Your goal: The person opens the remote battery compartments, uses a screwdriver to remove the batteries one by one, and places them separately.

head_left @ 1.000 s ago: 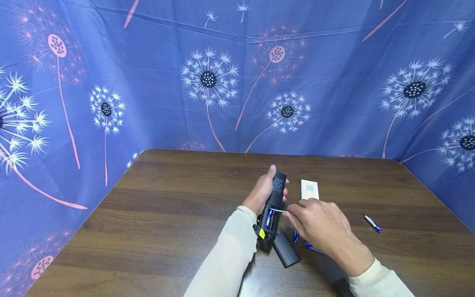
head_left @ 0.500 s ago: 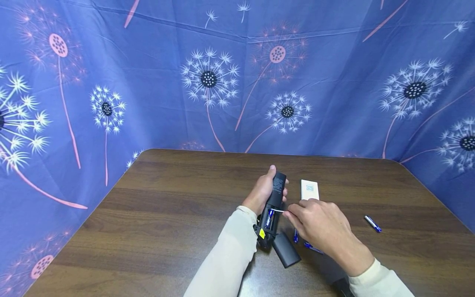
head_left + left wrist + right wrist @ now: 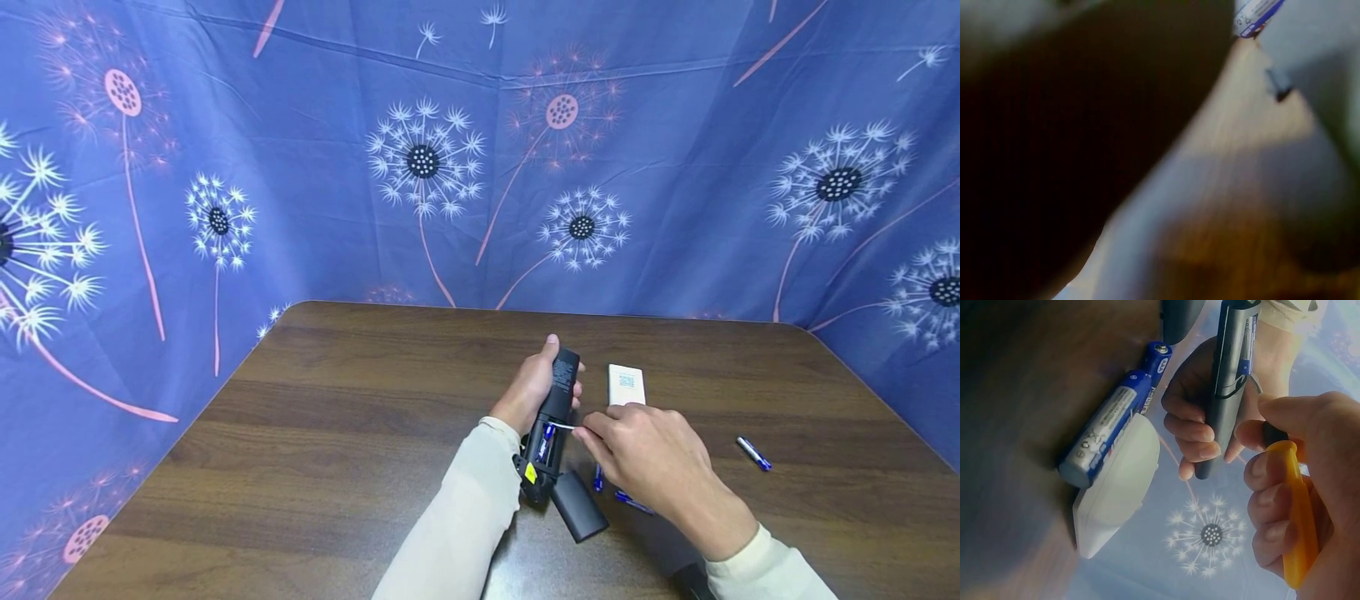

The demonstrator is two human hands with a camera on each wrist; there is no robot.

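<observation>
In the head view my left hand (image 3: 531,385) grips a black remote control (image 3: 564,379), its back facing up and its battery compartment uncovered. A blue AAA battery (image 3: 544,443) lies in the compartment. My right hand (image 3: 651,450) holds a hook pick, whose yellow handle (image 3: 1300,525) shows in the right wrist view with the fingers curled round it. The pick's thin bent metal tip (image 3: 561,426) reaches into the compartment at the battery's upper end. The black battery cover (image 3: 579,507) lies on the table below the remote. Most of the left wrist view is dark and blurred.
Two blue batteries, one here (image 3: 633,501) and one here (image 3: 597,477), lie by the right hand. Another blue and silver battery (image 3: 753,452) lies farther right. A white box-like object with a QR code (image 3: 626,384) sits behind the right hand on the brown table (image 3: 337,433).
</observation>
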